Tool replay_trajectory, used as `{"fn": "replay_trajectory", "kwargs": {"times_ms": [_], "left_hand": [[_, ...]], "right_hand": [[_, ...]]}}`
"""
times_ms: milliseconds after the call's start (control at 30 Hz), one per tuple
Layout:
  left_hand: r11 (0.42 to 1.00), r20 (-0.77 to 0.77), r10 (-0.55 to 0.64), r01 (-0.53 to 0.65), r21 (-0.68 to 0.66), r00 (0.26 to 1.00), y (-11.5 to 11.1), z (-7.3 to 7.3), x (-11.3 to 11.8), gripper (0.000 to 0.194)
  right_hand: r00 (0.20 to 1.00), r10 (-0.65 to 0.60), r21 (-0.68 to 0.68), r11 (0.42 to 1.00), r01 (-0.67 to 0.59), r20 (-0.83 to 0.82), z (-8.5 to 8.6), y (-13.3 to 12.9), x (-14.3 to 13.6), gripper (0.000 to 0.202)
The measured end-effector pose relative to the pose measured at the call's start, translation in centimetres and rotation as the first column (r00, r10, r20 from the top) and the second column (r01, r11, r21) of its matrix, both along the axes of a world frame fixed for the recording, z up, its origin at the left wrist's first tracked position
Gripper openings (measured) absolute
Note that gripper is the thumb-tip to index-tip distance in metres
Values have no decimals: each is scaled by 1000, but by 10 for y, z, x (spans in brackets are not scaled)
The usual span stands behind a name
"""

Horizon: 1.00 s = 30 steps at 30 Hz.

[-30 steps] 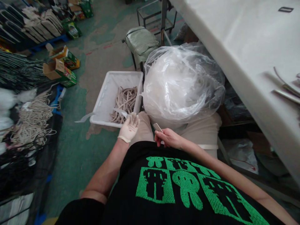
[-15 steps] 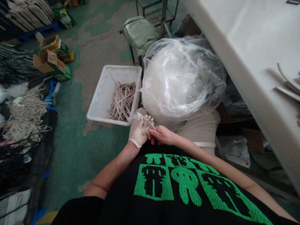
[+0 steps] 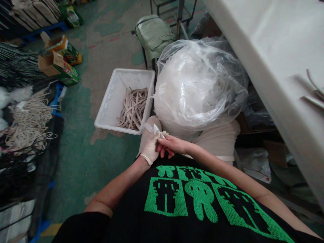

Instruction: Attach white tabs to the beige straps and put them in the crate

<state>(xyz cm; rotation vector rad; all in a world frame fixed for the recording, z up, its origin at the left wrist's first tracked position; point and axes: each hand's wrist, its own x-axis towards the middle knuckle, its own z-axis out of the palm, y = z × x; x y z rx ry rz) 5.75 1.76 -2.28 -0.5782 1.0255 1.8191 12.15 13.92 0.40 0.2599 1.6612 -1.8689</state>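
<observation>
My left hand (image 3: 151,148), in a pale glove, is closed on a small white strip (image 3: 156,130) whose end sticks up past the fingers. Bare and touching it from the right, my right hand (image 3: 174,144) pinches the lower end of that strip between thumb and forefinger, its other fingers curled below. Just beyond the hands, a white plastic bin (image 3: 107,101) holds a tangle of flat beige straps (image 3: 134,108). A large clear plastic bag (image 3: 194,87) full of whitish material bulges to the right of the bin.
A white-covered table (image 3: 278,44) slants along the right, with thin strips on it. A green wrapped bundle (image 3: 154,33) rests on a stool behind the bag. Opened cartons (image 3: 59,67) and heaps of cords (image 3: 32,125) lie at the left.
My left hand has turned and its fingers have closed around the strip, where its palm faced up before. The white piece now points upward between the hands.
</observation>
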Motion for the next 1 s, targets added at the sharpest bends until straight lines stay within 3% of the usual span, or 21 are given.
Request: {"fn": "replay_trajectory", "kwargs": {"times_ms": [100, 200, 267, 433, 600, 667, 867, 1000], "left_hand": [[994, 15, 98, -97, -59, 995, -8, 1, -12, 23], [978, 78, 196, -189, -90, 978, -16, 2, -22, 22], [981, 103, 186, -179, -73, 977, -18, 3, -20, 22], [997, 105, 78, -77, -15, 991, -11, 3, -3, 24], [992, 89, 126, -124, -32, 988, -18, 8, -8, 28], [988, 100, 156, -154, -29, 983, -21, 10, -7, 29], [995, 123, 86, -92, 42, 989, -15, 12, 1, 23], [981, 56, 186, -188, 38, 981, -20, 20, -13, 29]], "right_hand": [[988, 18, 270, 963, 25, -155, 13, 11, 14, 31], [980, -31, 466, 877, 120, -194, 24, 21, 28, 43], [979, -50, 529, 836, 149, -196, 27, 22, 27, 46], [974, -2, 566, 814, 133, -226, 22, 3, -3, 48], [969, 39, 601, 791, 119, -243, 28, 7, -2, 55], [965, 68, 639, 761, 115, -255, 31, 11, 3, 55], [959, 145, 769, 631, 101, -245, 29, 5, -6, 52], [949, 100, 698, 701, 147, -300, 40, 15, 5, 55]]}}
